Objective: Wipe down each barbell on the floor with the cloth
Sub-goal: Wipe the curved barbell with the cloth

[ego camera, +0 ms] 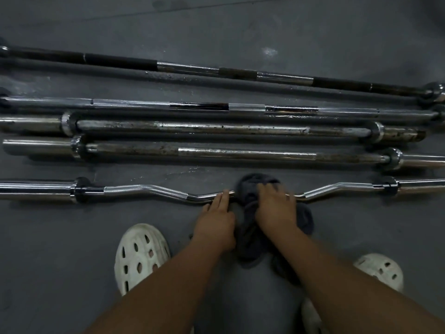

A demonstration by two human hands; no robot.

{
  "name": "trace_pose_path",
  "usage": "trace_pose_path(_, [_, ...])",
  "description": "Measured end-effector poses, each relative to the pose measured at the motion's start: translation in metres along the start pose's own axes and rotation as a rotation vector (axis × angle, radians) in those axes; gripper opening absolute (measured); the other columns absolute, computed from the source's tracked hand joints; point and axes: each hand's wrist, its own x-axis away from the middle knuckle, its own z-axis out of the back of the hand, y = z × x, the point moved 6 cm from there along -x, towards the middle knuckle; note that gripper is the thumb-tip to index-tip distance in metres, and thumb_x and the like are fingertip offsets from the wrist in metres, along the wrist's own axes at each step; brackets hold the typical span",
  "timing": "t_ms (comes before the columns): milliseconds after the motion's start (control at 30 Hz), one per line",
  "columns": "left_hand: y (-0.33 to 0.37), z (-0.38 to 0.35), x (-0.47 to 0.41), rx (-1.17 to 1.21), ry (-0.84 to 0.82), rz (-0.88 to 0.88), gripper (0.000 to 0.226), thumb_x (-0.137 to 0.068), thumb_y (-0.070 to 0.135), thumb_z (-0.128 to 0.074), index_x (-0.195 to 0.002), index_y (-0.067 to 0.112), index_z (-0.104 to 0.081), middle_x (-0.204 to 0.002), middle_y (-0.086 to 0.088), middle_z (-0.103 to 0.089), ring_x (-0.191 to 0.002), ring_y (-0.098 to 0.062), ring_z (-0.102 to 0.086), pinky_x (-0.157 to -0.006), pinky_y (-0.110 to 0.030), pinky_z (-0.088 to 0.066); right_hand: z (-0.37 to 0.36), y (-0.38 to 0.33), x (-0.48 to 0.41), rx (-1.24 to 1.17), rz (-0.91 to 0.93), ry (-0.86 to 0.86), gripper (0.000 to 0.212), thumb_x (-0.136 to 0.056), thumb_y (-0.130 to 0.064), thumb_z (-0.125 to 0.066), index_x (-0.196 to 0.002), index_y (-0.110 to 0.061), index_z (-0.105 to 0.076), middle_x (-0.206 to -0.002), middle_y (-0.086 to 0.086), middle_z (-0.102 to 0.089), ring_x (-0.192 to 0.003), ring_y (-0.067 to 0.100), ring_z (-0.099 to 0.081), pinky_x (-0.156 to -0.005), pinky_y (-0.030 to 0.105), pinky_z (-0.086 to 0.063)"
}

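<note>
Several barbells lie side by side on the grey floor. Nearest to me is a chrome curl bar (149, 189) with a wavy middle. A dark grey cloth (250, 189) is bunched over its centre and trails down towards me. My right hand (277, 208) grips the cloth on the bar. My left hand (216, 220) lies just left of the cloth, its straight fingers touching the bar. Behind the curl bar are two short rusty bars (240, 154) (216, 127), then a long chrome bar (134, 104) and a long dark bar (120, 61) farthest away.
My two feet in white perforated clogs (140, 256) (380, 271) stand on the floor either side of my arms. The grey floor (216, 25) stretches beyond the farthest bar. Damp streaks show on the floor between the bars.
</note>
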Motion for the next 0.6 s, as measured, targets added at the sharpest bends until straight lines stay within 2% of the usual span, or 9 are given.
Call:
trace_pose_path(67, [-0.003, -0.001, -0.001, 0.037, -0.004, -0.004, 0.043, -0.083, 0.03, -0.061, -0.123, 0.014, -0.058, -0.163, -0.013, 0.011, -0.151, -0.025, 0.004, -0.12, -0.042, -0.018, 0.0, -0.004, -0.002, -0.012, -0.106, -0.038, 0.054, -0.092, -0.028, -0.048, -0.144, -0.019, -0.037, -0.145, 0.005, -0.045, -0.141, 0.033, -0.029, -0.113, 0.049, -0.024])
trace_pose_path(133, [0.0, -0.003, -0.002, 0.058, -0.009, -0.011, 0.05, -0.083, 0.03, -0.061, -0.131, 0.017, -0.056, -0.163, -0.014, 0.009, -0.151, -0.026, 0.004, -0.12, -0.041, -0.018, -0.006, -0.036, 0.007, -0.031, 0.106, -0.057, 0.064, -0.093, -0.032, -0.05, -0.151, -0.017, -0.029, -0.153, 0.009, -0.037, -0.146, 0.035, -0.022, -0.116, 0.048, -0.021])
trace_pose_path(200, [0.001, 0.001, -0.001, 0.038, -0.003, 0.002, 0.052, -0.085, 0.029, -0.059, -0.135, 0.017, -0.053, -0.164, -0.014, 0.005, -0.151, -0.027, 0.002, -0.121, -0.043, -0.016, -0.007, -0.031, 0.008, 0.042, 0.284, -0.05, 0.061, -0.092, -0.029, -0.049, -0.149, -0.02, -0.032, -0.152, 0.007, -0.039, -0.144, 0.031, -0.026, -0.114, 0.045, -0.027])
trace_pose_path(267, [0.0, 0.003, 0.0, 0.012, 0.008, 0.008, 0.045, -0.088, 0.031, -0.057, -0.13, 0.016, -0.056, -0.164, -0.012, 0.005, -0.151, -0.027, 0.0, -0.121, -0.047, -0.013, 0.0, 0.01, -0.009, 0.084, 0.119, -0.016, 0.05, -0.09, -0.026, -0.046, -0.139, -0.023, -0.041, -0.142, 0.004, -0.049, -0.137, 0.028, -0.034, -0.109, 0.044, -0.033])
trace_pose_path(333, [-0.003, 0.001, 0.0, -0.014, 0.006, 0.023, 0.041, -0.088, 0.035, -0.055, -0.126, 0.02, -0.06, -0.164, -0.009, 0.008, -0.151, -0.028, 0.001, -0.12, -0.05, -0.009, 0.0, 0.021, -0.011, 0.113, -0.084, -0.048, 0.049, -0.092, -0.026, -0.045, -0.14, -0.021, -0.04, -0.143, 0.006, -0.048, -0.14, 0.03, -0.031, -0.111, 0.045, -0.028])
trace_pose_path(433, [-0.001, -0.003, 0.001, -0.026, -0.057, 0.038, 0.052, -0.088, 0.038, -0.055, -0.139, 0.027, -0.051, -0.164, -0.006, 0.01, -0.151, -0.027, 0.006, -0.119, -0.052, -0.003, -0.013, -0.037, 0.005, -0.001, 0.153, -0.095, 0.074, -0.087, -0.032, -0.055, -0.153, -0.014, -0.026, -0.154, 0.014, -0.034, -0.147, 0.037, -0.02, -0.116, 0.046, -0.021])
trace_pose_path(500, [0.0, 0.001, 0.0, -0.035, -0.089, 0.037, 0.056, -0.087, 0.037, -0.057, -0.141, 0.029, -0.049, -0.164, -0.007, 0.008, -0.151, -0.028, 0.005, -0.119, -0.052, -0.004, -0.016, -0.04, 0.015, 0.009, 0.32, -0.071, 0.076, -0.08, -0.027, -0.054, -0.151, -0.013, -0.033, -0.153, 0.016, -0.037, -0.145, 0.038, -0.027, -0.115, 0.047, -0.026])
trace_pose_path(533, [0.0, 0.004, -0.001, -0.033, -0.094, 0.031, 0.054, -0.086, 0.036, -0.058, -0.138, 0.027, -0.052, -0.164, -0.007, 0.008, -0.151, -0.028, 0.004, -0.12, -0.052, -0.006, -0.013, -0.025, 0.01, 0.021, 0.315, -0.035, 0.073, -0.079, -0.024, -0.052, -0.149, -0.013, -0.037, -0.151, 0.014, -0.042, -0.143, 0.037, -0.031, -0.114, 0.046, -0.03])
trace_pose_path(600, [-0.002, 0.006, -0.003, -0.017, -0.098, 0.023, 0.045, -0.085, 0.035, -0.06, -0.128, 0.023, -0.061, -0.164, -0.007, 0.009, -0.151, -0.027, 0.002, -0.12, -0.05, -0.01, -0.011, 0.01, 0.002, 0.034, 0.068, -0.023, 0.065, -0.087, -0.021, -0.048, -0.151, -0.014, -0.034, -0.15, 0.011, -0.043, -0.142, 0.034, -0.032, -0.113, 0.045, -0.031])
